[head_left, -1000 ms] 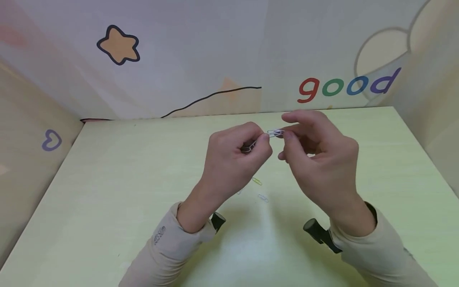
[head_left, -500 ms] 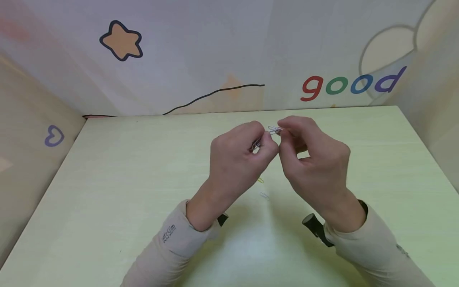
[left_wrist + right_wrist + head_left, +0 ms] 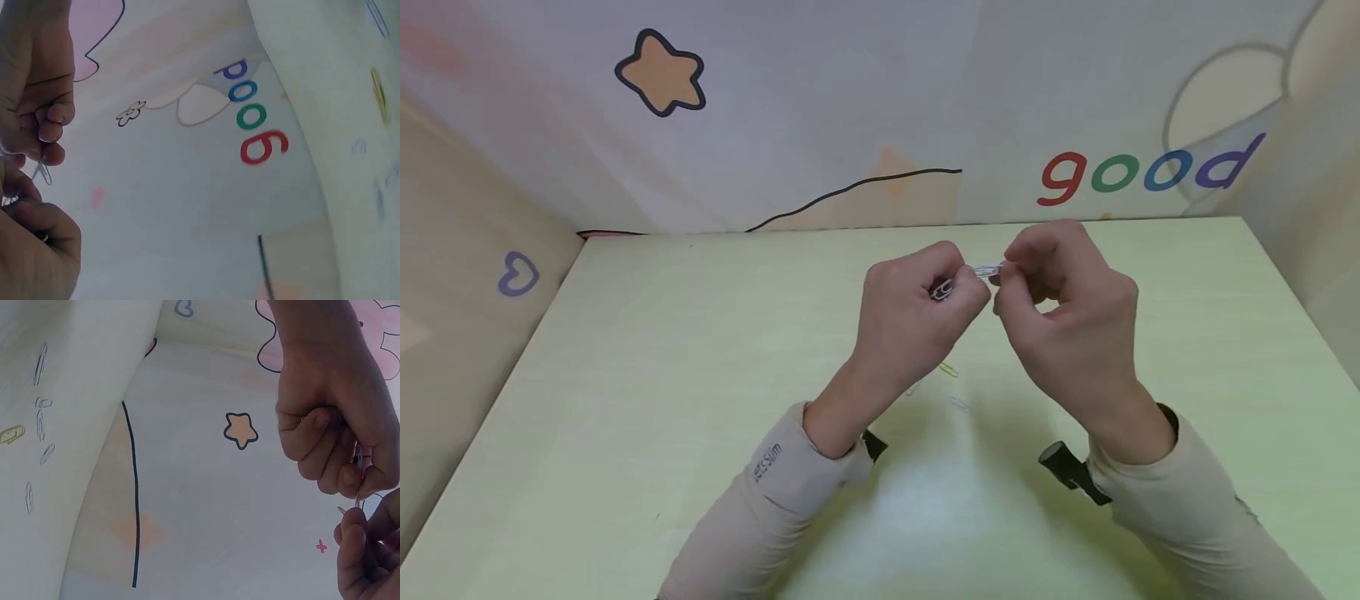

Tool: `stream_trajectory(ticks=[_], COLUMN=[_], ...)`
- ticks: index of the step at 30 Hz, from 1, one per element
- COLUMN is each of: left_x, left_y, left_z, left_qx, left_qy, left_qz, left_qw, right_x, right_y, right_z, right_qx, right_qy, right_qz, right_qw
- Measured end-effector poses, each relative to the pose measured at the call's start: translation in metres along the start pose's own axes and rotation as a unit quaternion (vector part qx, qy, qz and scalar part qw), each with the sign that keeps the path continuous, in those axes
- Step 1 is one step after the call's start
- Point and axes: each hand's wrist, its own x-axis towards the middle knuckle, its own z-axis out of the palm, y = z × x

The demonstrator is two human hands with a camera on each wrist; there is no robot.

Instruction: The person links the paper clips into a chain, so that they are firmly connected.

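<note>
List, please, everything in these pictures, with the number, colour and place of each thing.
Table: 1, yellow-green, under the clips.
Backdrop: 1, grey to cream, around table.
Held paper clips: at least two, silvery, gripped above the table.
Yellow paper clip: 1, yellow, on the table.
Pale paper clips: at least four, whitish, on the table.
Star: 1, orange, on backdrop.
Word "good": 1, multicoloured, on backdrop.
Heart: 1, purple, backdrop's left side.
Flower: 1, dark-outlined, near the word.
Other drawings: several, pink or cream, on backdrop.
Wrist devices: 2, black, at the cuffs.
Sleeves: 2, beige, on the arms.
Left hand: 1, bare, gripping clips.
Right hand: 1, bare, pinching a clip.
</note>
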Motion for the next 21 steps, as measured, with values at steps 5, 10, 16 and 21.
stream_trajectory(ticks=[5, 10, 16, 21], left_x=[0.004, 0.006, 0.008, 0.008], left_y=[-0.01, -0.01, -0.011, -0.01], left_z=[0.0, 0.0, -0.006, -0.009], left_qx=[-0.14, -0.173, -0.221, -0.236], left_qy=[-0.045, -0.04, -0.047, -0.065], left_qz=[-0.06, -0.096, -0.151, -0.132], left_qw=[0.9873, 0.9794, 0.9623, 0.9606], right_x=[0.002, 0.004, 0.008, 0.01], right_y=[0.0, 0.003, 0.004, 0.003], right_z=[-0.003, -0.005, -0.011, -0.014], right_qx=[0.057, 0.041, 0.067, 0.133], right_qy=[-0.01, 0.001, 0.012, 0.018], right_qz=[0.022, -0.003, -0.014, 0.027], right_qw=[0.998, 0.999, 0.998, 0.991])
